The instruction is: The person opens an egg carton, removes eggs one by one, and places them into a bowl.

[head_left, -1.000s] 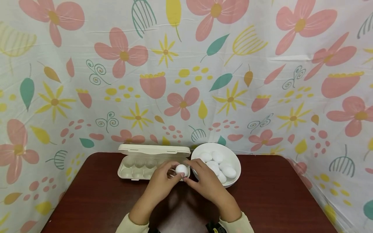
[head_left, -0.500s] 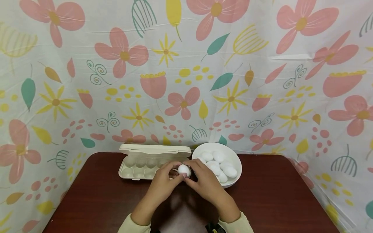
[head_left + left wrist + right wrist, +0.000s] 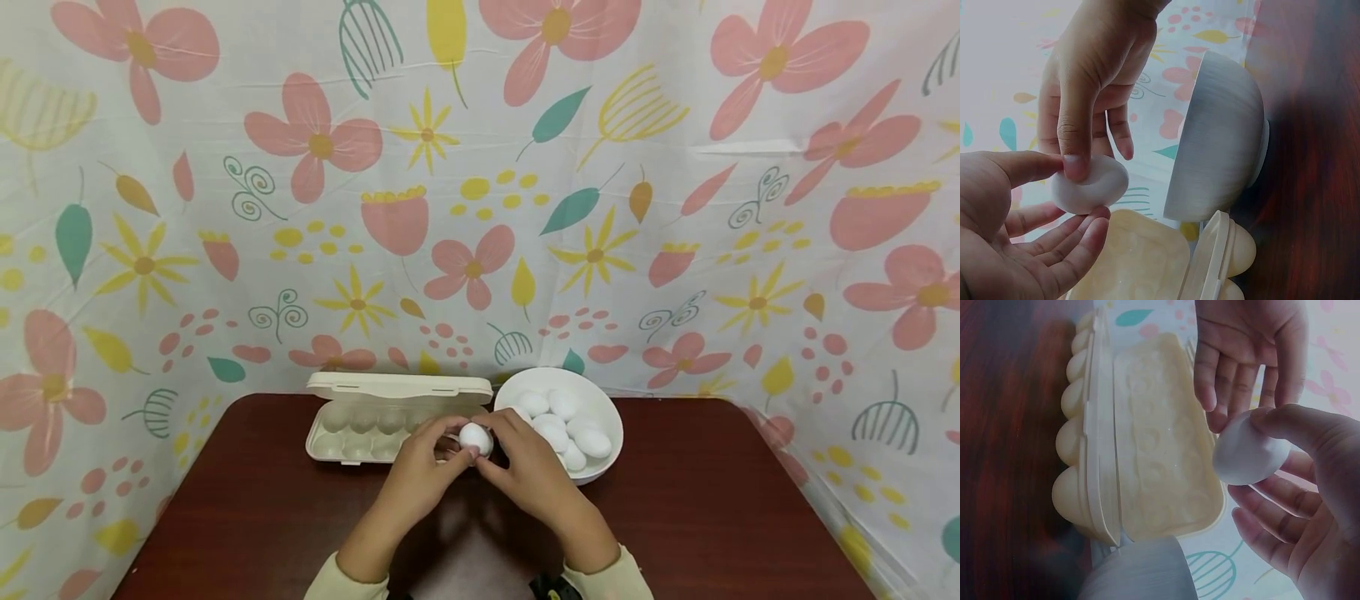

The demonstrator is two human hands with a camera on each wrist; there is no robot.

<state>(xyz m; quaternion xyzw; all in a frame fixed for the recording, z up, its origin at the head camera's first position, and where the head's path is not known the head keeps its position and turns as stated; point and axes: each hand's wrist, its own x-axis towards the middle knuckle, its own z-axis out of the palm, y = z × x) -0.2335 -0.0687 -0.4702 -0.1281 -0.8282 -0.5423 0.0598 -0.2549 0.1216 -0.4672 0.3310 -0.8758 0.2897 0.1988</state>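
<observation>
A white egg (image 3: 474, 437) is held between both hands, raised just in front of the egg carton. My left hand (image 3: 423, 458) has its thumb and fingertips on the egg's left side. From the other side my right hand (image 3: 528, 458) touches it, its thumb across the shell in the right wrist view, where the egg (image 3: 1244, 453) shows large. The cream carton (image 3: 348, 450) has its lid raised, and the cups that show hold nothing; its right end is hidden behind the hands. To the right, a white bowl (image 3: 611, 421) contains several more white eggs (image 3: 561, 404).
Carton and bowl stand side by side at the back of a dark red-brown table (image 3: 697, 500). Behind them hangs a white cloth (image 3: 480, 325) printed with flowers and leaves. A black object (image 3: 553, 587) shows near the right sleeve.
The right hand's fingers have come closer round the egg over the past second, and the egg has shifted slightly right. Carton and bowl stay in place. Little differs from half a second ago.
</observation>
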